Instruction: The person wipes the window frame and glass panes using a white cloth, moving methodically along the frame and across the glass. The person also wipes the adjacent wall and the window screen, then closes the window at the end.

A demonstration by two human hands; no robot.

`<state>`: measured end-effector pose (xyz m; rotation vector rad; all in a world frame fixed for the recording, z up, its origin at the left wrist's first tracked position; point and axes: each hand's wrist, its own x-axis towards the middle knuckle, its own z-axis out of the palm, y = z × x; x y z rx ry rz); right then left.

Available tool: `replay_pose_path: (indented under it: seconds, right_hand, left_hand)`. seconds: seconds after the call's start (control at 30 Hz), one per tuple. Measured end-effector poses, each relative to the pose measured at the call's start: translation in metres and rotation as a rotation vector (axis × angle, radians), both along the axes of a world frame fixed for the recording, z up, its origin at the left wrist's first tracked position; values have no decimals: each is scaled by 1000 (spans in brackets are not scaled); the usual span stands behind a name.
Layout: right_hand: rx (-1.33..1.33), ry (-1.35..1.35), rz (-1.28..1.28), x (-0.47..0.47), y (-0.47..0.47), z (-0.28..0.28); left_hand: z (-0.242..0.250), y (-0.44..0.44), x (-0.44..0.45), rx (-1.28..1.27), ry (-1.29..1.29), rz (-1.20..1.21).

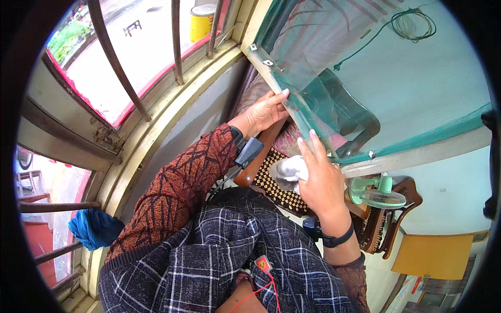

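Note:
A wood-framed window screen [430, 86] with green mesh and clear plastic sheeting along its edge stands opened into the room. My left hand [267, 113] grips the frame's edge, thumb on the near face and fingers behind it. Lower down, my right hand [321, 176] has two fingertips laid against the bottom corner of the screen, and a white and grey cloth [289, 172] is bunched in its palm. Small white tabs [268, 62] sit along the frame. A coiled thin green cord [414, 25] hangs at the mesh.
Metal bars [113, 58] cross the window opening at left, with a blue cloth [95, 229] on the sill. A yellow can [202, 23] stands outside. Below the screen are a wooden seat with a patterned cover [274, 195], a green fan [381, 195] and a yellow board or cloth [432, 256].

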<state>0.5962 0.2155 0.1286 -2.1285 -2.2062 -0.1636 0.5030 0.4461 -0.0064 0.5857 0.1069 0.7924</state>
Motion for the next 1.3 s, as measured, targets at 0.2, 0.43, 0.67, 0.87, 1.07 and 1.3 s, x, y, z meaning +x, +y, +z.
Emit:
replay_pose_path:
  seconds: [0.2, 0.43, 0.67, 0.87, 1.07, 1.3]
  right_hand:
    - [56, -124, -42, 1, 4, -12]
    - [5, -68, -145, 5, -2, -9]
    - [70, -60, -127, 5, 0, -14]
    - [58, 77, -144, 3, 1, -13]
    - [33, 114, -85, -1, 4, -13]
    - [11, 59, -174, -1, 2, -11]
  left_hand:
    - [-4, 5, 4, -25, -7, 1]
    - [-7, 9, 2, -68, -90, -54]
    - [-5, 7, 12, -58, -20, 39]
    - [5, 1, 15, -28, 51, 115]
    - [10, -7, 13, -21, 107, 168]
    - [-2, 2, 5, -74, -95, 14]
